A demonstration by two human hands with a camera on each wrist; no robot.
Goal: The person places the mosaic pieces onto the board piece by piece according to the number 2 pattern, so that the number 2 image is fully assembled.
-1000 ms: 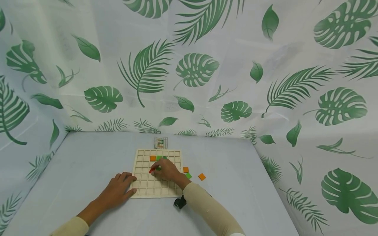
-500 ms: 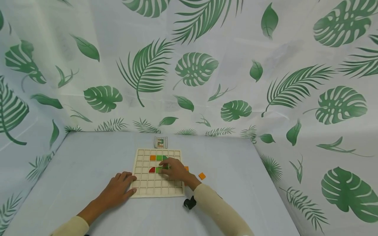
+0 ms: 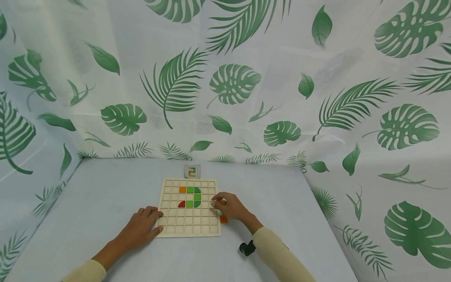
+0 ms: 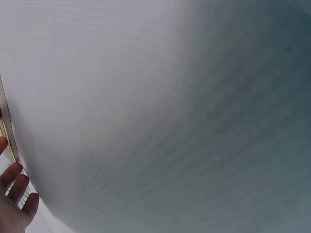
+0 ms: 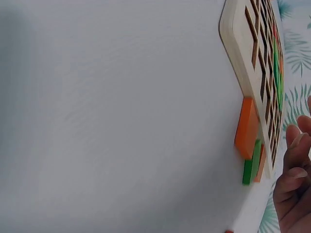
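A pale wooden grid board (image 3: 172, 223) lies on the table. Set in its cells are an orange square tile (image 3: 183, 189), several green tiles (image 3: 190, 189) and a red quarter-round tile (image 3: 181, 204), in a hook-like shape. My left hand (image 3: 141, 226) rests at the board's left edge, fingers extended; its fingertips also show by the board edge (image 4: 8, 131) in the left wrist view. At the right edge, my right hand (image 3: 230, 206) hovers with fingers loosely bent and thumb apart, nothing held. Beneath it, loose orange (image 5: 247, 127) and green (image 5: 251, 167) tiles lie beside the board.
Behind the board lies a small printed pattern card (image 3: 192, 171). A black wrist camera (image 3: 248, 248) sits by the right sleeve. A white leaf-print cloth (image 3: 236, 113) hangs behind and around the table. A small red piece (image 5: 229, 231) shows at the right wrist view's bottom edge.
My right hand has let go of the red quarter-round tile in the grid and moved right, off the tiles to the board's right edge. The left hand has not moved.
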